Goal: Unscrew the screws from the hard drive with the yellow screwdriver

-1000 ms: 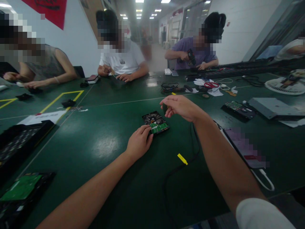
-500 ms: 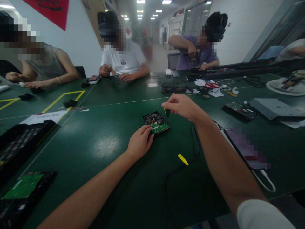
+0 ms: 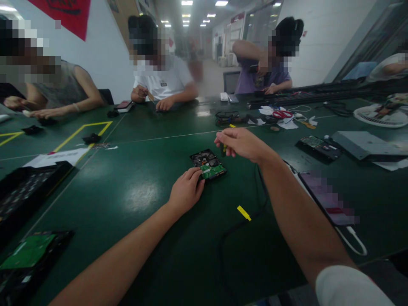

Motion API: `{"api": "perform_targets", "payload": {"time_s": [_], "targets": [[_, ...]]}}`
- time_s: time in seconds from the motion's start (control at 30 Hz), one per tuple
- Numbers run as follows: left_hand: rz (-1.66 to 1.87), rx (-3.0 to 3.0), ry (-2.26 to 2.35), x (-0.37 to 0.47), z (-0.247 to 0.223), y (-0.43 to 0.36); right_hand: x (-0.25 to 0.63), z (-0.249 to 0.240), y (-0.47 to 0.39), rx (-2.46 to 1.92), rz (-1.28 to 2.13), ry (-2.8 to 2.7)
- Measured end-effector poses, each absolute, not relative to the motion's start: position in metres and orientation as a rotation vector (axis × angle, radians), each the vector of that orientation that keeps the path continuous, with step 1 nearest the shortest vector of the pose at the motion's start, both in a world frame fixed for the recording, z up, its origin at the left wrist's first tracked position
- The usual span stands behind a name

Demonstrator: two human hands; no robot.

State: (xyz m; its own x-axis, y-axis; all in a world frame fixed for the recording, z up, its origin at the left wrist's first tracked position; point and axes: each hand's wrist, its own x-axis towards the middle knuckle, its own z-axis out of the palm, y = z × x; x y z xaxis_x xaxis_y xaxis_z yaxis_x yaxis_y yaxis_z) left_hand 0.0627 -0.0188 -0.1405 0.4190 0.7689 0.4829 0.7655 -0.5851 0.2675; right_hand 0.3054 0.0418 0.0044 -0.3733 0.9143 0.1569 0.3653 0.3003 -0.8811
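In front of me on the green table lies a hard drive (image 3: 208,163), with its green circuit board toward me and dark metal at the far end. My left hand (image 3: 187,189) grips its near left corner between thumb and fingers. Just beyond the drive's right side, my right hand (image 3: 237,143) is raised above the table. Its closed fingers hold a small black-and-yellow tool (image 3: 224,148), mostly hidden by them; its tip cannot be made out. A flat yellow piece (image 3: 244,213) lies nearer me, beside a black cable (image 3: 262,185).
A phone (image 3: 328,199) with a white cable lies right of my right forearm. Another drive (image 3: 318,148) and a grey metal box (image 3: 366,144) are farther right. A green-board drive (image 3: 30,255) and black tray (image 3: 32,191) stand left. Several people work across the table.
My right hand has turned slightly, its fingers shifting around the tool and dipping a little. My left hand and the hard drive hold still. The view has drifted very slightly.
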Motion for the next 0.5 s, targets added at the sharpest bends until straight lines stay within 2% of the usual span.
{"api": "perform_targets", "payload": {"time_s": [0.2, 0.5], "targets": [[0.874, 2.639, 1.432, 0.0626, -0.1386, -0.0194, 0.3036, 0.0051, 0.044, -1.138, 1.224, -1.75], [0.882, 2.641, 1.43, 0.0626, -0.1403, -0.0191, 0.3054, 0.006, 0.0414, -1.282, 0.853, -1.823]]}}
